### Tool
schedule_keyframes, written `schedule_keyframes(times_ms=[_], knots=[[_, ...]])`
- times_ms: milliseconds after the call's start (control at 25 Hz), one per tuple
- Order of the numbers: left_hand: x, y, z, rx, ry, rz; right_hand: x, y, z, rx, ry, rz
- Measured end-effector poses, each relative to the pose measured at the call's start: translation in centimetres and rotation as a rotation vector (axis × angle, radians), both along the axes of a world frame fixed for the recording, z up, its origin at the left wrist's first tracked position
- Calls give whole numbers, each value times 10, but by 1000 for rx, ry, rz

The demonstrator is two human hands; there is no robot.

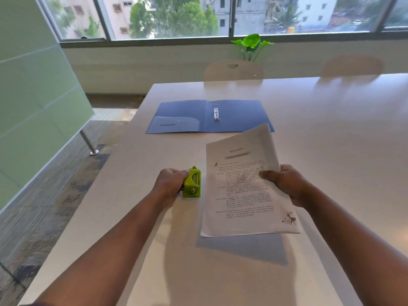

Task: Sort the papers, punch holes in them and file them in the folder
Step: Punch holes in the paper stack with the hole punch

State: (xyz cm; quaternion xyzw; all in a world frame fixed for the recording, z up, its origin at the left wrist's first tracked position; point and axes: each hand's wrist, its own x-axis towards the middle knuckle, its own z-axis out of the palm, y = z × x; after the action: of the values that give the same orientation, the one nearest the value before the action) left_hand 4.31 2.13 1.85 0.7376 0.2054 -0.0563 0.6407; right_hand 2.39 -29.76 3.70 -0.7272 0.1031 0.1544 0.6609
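Left hand (169, 183) wrapped around small lime-green plastic hole punch (192, 183), grip closed on it, near counter's left edge. Right hand (284, 184) pinches right edge of thin printed white paper sheets (247, 186), lifted, tilted above smooth white counter (320, 120). Blue matte plastic ring folder (187, 117) lies open flat beyond, toward far left corner, metal rings (216, 112) at spine.

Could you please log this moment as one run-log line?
left hand: grips green hole punch | right hand: holds papers above table | folder: open
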Motion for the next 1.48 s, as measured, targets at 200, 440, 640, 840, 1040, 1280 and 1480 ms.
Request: schedule_keyframes(times_ms=[200,440,640,840,1040,1280,1480], knots=[[1,-34,4,56,67,-92,-10,-22,-5,27,-5,-75],[-2,-41,-1,100,81,-140,-6,-26,-15,-3,11,-74],[-4,-39,0,110,78,-138,-4,-27,-14,59,33,-99],[-4,-38,0,102,77,-149,3,-27,-17,28,44,-85],[-4,-36,2,105,90,-187,5,-30,-17,51,38,-93],[-8,-36,12,94,98,-261,5,-27,-19,20,49,-23],[-7,-32,13,73,114,-299,6,-28,-20,-10,56,-20]])
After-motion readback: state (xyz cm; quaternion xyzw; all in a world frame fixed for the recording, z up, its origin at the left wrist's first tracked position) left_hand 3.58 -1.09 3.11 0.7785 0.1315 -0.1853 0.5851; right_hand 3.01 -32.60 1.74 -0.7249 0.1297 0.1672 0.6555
